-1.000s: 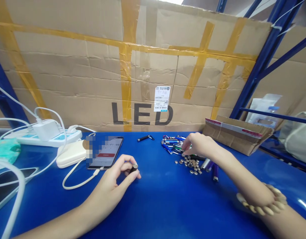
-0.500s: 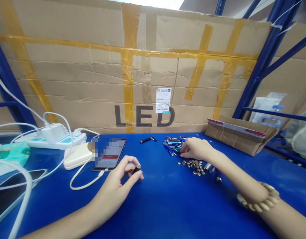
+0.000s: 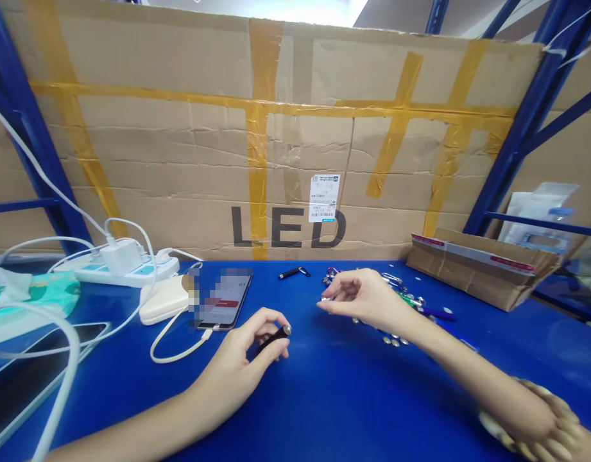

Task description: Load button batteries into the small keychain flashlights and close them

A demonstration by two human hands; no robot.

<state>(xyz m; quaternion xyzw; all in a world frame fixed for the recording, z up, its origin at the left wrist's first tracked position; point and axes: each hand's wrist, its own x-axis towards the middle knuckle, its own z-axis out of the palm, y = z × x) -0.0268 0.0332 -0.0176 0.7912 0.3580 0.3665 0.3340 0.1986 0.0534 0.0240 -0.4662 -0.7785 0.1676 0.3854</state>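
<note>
- Two bare hands are in view from the head camera, with a stretch of blue tabletop [image 3: 324,398] between them; the far table edge meets a large cardboard sheet [image 3: 295,160] marked "LED" and crossed with yellow tape.
- One left hand [image 3: 251,340] has thumb and fingers closed on one black tube [image 3: 272,339] with a metal end, which it holds above the table.
- One right hand [image 3: 365,298] hangs above the far table edge, its thumb and fingertips curved close together. Whether they pinch anything cannot be told. A beaded bracelet [image 3: 531,417] sits on that wrist.
- One heap of keychain flashlights [image 3: 396,289] lies partly under and beyond the right hand; the exact count cannot be told.
- Several button cells [image 3: 394,341] lie beneath the right forearm, partly hidden and uncountable.
- One black keychain flashlight [image 3: 291,273] with a clip lies alone near the far edge, between the phone and the heap.
- One phone [image 3: 222,298], its screen blurred, lies just beyond the left hand, joined by a white cable [image 3: 179,343] to one white power bank [image 3: 165,300].
- One white power strip [image 3: 145,271] with one plugged-in charger [image 3: 122,258] sits at the far left of the table.
- One green-patterned packet [image 3: 35,301] and one glass-fronted tablet [image 3: 45,366] lie at the left.
- One open cardboard box [image 3: 482,273] stands at the far right, against blue steel shelving [image 3: 526,141].
</note>
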